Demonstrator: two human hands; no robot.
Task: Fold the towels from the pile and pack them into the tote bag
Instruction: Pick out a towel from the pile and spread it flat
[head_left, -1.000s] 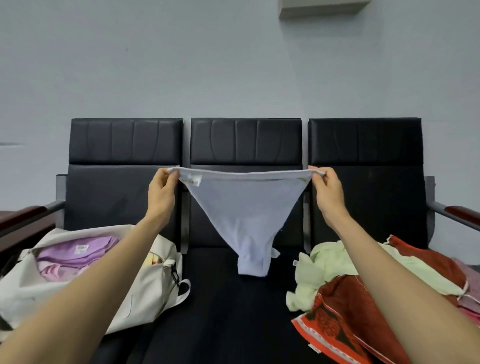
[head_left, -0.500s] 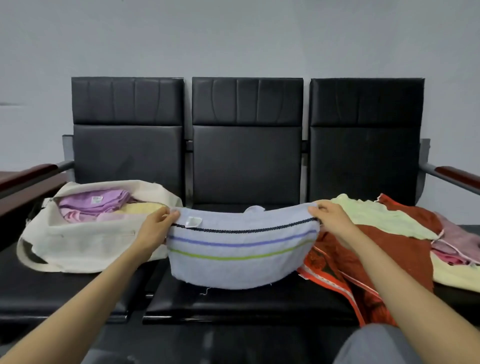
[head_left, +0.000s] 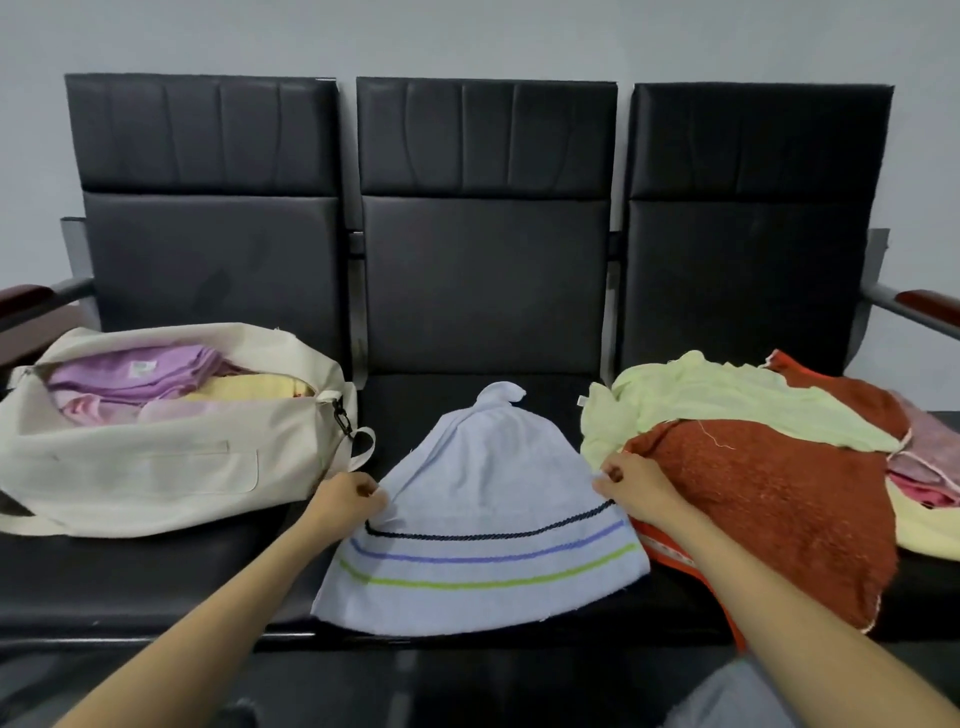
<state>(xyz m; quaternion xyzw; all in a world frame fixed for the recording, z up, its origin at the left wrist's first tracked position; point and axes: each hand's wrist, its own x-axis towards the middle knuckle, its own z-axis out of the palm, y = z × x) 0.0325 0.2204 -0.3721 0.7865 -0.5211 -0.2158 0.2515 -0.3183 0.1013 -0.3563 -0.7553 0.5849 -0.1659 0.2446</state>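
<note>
Pinching towel (head_left: 483, 499) edges with my left hand (head_left: 345, 499) and right hand (head_left: 636, 491), fingers (head_left: 370, 493) curled on it. Towel flat at seat (head_left: 410, 410) front edge, between bag (head_left: 156, 457) and pile (head_left: 769, 499).

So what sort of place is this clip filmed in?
Probably a waiting room or lobby, not a home: a row of three joined black padded seats, wood-topped armrests at the ends, and a bare grey wall behind. A towel lies on the middle one.

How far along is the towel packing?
Done: purple towel and yellow towel lie in the tote bag. In hand: left hand and right hand pinch the blue striped towel spread on the middle seat. Left: the green, rust and pink pile.
</note>
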